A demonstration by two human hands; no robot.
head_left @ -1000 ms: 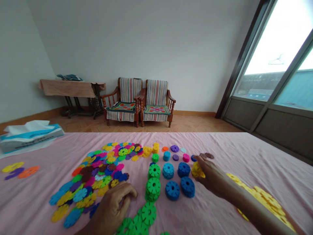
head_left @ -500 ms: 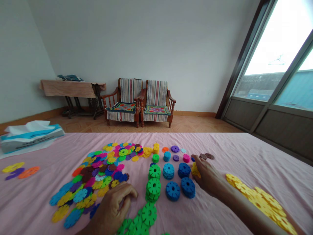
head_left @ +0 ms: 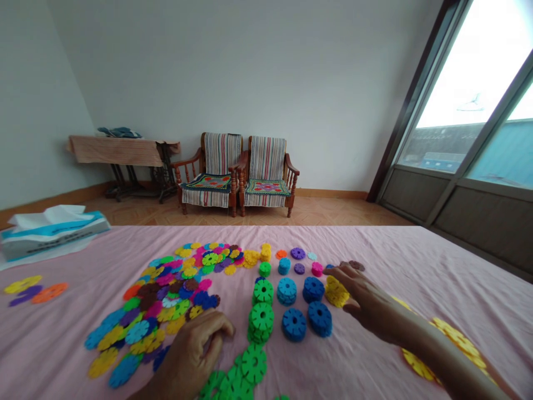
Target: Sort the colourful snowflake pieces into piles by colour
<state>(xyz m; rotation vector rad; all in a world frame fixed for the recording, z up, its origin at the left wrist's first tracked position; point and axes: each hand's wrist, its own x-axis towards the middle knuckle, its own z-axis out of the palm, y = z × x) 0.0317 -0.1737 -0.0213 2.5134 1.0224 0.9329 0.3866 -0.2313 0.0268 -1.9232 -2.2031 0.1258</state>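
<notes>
My left hand [head_left: 200, 347] rests on the cloth with its fingers curled in, and nothing shows in it. It lies between the heap of mixed notched plastic discs [head_left: 166, 300] and the overlapping green discs [head_left: 239, 378]. My right hand [head_left: 366, 300] is open, fingers stretched out, just right of a yellow disc stack [head_left: 336, 291]. Left of that stack stand dark blue stacks [head_left: 320, 318], light blue stacks [head_left: 287, 290] and green stacks [head_left: 261, 319]. Behind them are a pink disc stack [head_left: 317, 269], purple discs [head_left: 298, 253] and brown discs [head_left: 357, 265], partly hidden by my fingers.
A pile of yellow discs [head_left: 456, 339] lies at the right, partly under my forearm. A tissue pack [head_left: 54, 233] and a few loose discs [head_left: 50, 293] are on the left of the pink cloth [head_left: 375, 244]. Two wooden chairs [head_left: 268, 166] stand beyond the table.
My right hand has let go of the yellow discs and drawn back a little to the right, fingers opening out. The yellow stack now shows fully. My left hand has not moved.
</notes>
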